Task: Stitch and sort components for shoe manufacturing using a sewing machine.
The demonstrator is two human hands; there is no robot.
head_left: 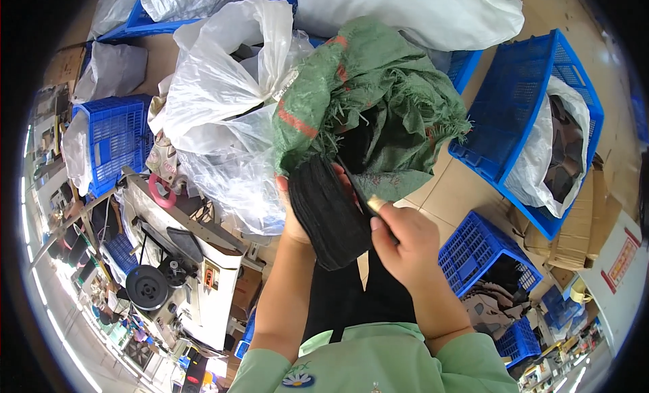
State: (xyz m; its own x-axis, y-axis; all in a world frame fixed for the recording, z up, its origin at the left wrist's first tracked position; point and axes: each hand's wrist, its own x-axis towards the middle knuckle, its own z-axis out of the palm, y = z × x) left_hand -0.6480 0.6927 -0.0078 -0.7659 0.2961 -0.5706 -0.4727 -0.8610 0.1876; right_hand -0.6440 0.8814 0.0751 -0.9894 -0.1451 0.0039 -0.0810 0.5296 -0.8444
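Tiled floor [466, 190] and blue plastic crates are seen around the scene. A stack of black fabric pieces [331, 214] is grasped from beneath by the left hand [292, 220], whose grip is closed on it; the stack is dark, finely ribbed along its layered edges, and curved downward at its lower end. Its right edge is pinched by the right hand [402, 241]. Just above, a frayed green woven sack [378, 95] with red stripes is open, flanked by white plastic bags [223, 89]. A sewing machine [182, 271] is seen at lower left.
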